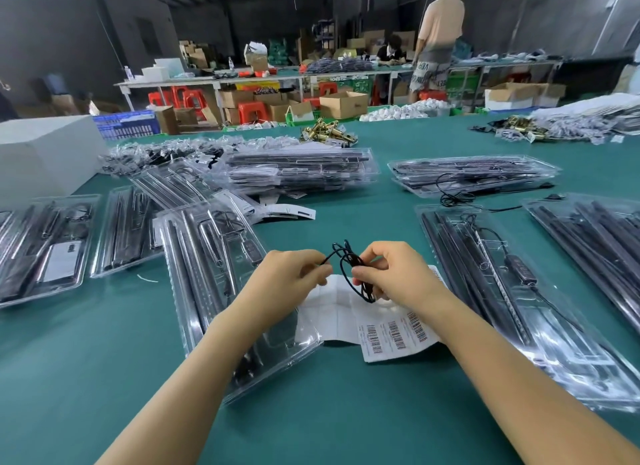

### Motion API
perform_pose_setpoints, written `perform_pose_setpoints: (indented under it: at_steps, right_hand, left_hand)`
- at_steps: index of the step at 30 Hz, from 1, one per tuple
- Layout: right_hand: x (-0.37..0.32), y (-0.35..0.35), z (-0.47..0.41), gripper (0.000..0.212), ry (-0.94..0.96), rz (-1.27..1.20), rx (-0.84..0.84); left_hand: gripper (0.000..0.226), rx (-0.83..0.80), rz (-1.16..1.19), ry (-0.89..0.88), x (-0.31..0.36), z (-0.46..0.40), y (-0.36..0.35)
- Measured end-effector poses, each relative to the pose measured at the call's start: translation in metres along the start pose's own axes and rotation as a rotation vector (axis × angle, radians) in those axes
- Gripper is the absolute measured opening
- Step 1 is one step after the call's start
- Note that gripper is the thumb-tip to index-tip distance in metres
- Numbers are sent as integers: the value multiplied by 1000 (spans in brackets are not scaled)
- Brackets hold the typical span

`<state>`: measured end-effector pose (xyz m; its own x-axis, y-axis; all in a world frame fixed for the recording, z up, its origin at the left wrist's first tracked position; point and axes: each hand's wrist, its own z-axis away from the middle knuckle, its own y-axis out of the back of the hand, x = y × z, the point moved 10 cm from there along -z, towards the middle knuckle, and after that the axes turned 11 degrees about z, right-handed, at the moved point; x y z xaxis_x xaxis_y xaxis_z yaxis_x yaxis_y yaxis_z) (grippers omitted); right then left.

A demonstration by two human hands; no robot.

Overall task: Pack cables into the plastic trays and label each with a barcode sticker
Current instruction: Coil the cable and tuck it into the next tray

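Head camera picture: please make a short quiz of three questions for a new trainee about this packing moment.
1. True or false: both hands hold the black cable.
2. What lies under the hands on the table? A) scissors B) barcode sticker sheet C) tape
3. Which tray lies under the left hand forearm?

Key: 1 true. 2 B. 3 The clear plastic tray; the right hand is beside it.

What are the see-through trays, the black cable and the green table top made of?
Trays: clear glossy plastic, shiny and moulded. Cable, pinched by left hand and right hand: probably rubbery plastic-coated wire, since it bends into loops. Table: matte green, maybe a fabric or rubber mat; hard to tell.
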<state>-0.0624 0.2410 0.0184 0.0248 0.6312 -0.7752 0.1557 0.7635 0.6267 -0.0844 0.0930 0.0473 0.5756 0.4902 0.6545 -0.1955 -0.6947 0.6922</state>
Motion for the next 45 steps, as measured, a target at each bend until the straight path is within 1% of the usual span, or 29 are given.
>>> perform_pose_setpoints:
  at_steps: [3, 5, 7, 9, 12, 15, 19, 21, 24, 28, 30, 32, 36, 38, 39, 41, 45]
  right_hand:
    - [-4, -9, 1, 7, 22, -50, -99]
    - [-7, -12, 3, 10, 47, -20, -129]
    - [-9, -14, 5, 11, 64, -10, -155]
    - [-11, -16, 6, 11, 71, -29, -176]
    - [-11, -17, 7, 12, 58, -117, -182]
    - [-8, -17, 7, 11, 17, -247, -142]
    - [-2, -23, 7, 8, -74, -427, -93]
    - [-1, -24, 7, 8, -96, -479, -76]
    - [-2, -25, 8, 9, -70, -468, -34]
    - [-7, -24, 10, 11, 0, -378, 74]
    - [-10, -27, 10, 14, 24, -346, 115]
    - [-11, -30, 10, 16, 25, -328, 139]
    - [-4, -31, 7, 16, -14, -361, 168]
    - [-1, -30, 7, 16, -29, -385, 170]
    - [-1, -29, 7, 16, -30, -389, 169]
    - [-5, -27, 7, 17, 1, -348, 168]
    - [-22, -22, 13, 15, 131, -125, 212]
  left_hand:
    - [14, 128, 114, -3, 4, 1, 5]
    - [12, 200, 262, 18, 2, 3, 10]
    - [5, 253, 385, 39, 0, 4, 16]
    - [6, 277, 356, 35, 0, 4, 19]
    - [9, 350, 198, -13, 6, 5, 27]
    - [7, 430, 175, -40, 10, 9, 33]
    - [4, 464, 283, 50, -3, 11, 33]
    - [5, 449, 295, 82, -6, 12, 30]
    - [6, 441, 320, 141, -11, 13, 26]
    - [5, 454, 510, 259, -23, 15, 21]
    - [6, 472, 534, 280, -25, 16, 21]
    - [11, 492, 471, 251, -20, 17, 23]
    - [19, 514, 191, 33, 15, 19, 26]
    - [15, 512, 76, -46, 24, 18, 25]
    - [13, 507, 44, -56, 24, 17, 26]
    - [13, 489, 58, -24, 16, 15, 27]
    - [16, 451, 238, 103, -2, 12, 23]
